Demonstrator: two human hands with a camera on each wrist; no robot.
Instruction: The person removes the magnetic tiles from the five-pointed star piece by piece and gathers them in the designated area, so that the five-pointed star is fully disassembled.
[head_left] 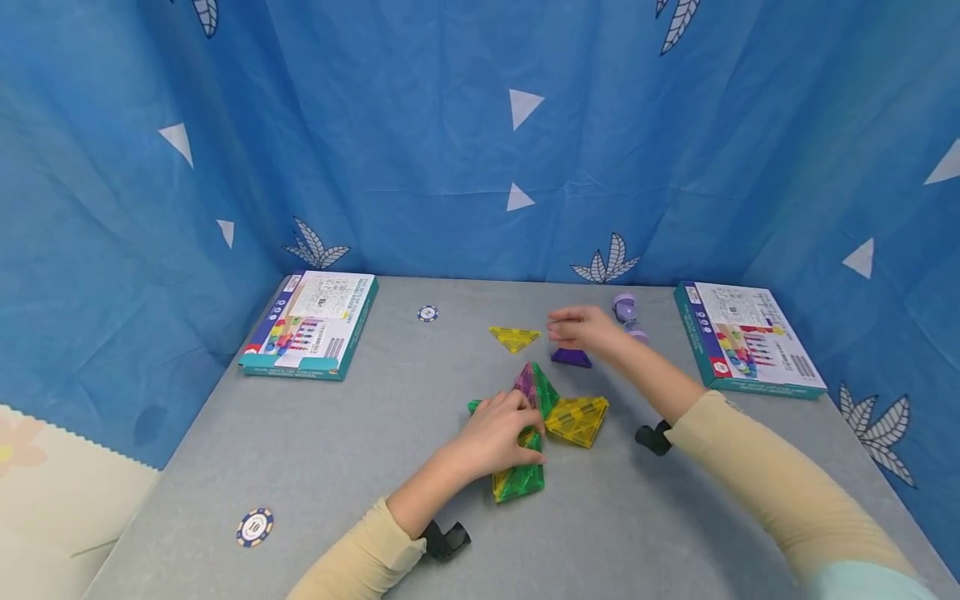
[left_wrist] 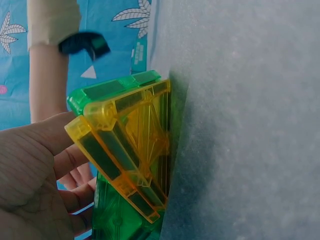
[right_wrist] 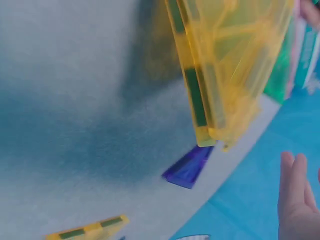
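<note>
I see the left hand [head_left: 498,435] gripping a multicoloured tile structure [head_left: 519,482] on the grey table [head_left: 360,450], while the right hand [head_left: 588,328], fingers extended, partly hides a purple tile [head_left: 572,358] between a yellow triangle [head_left: 514,337] and lilac object [head_left: 624,308], a flat box [head_left: 311,321] far left.

My bench [head_left: 337,467] has one box [head_left: 309,325] at its far left corner, a second box [head_left: 752,337] at its far right corner. Joined tiles [head_left: 520,483] lie mid-bench, partly under my left hand [head_left: 497,437], a loose tile [head_left: 514,337] behind them; a chip [head_left: 255,527] lies towards the left edge.
</note>
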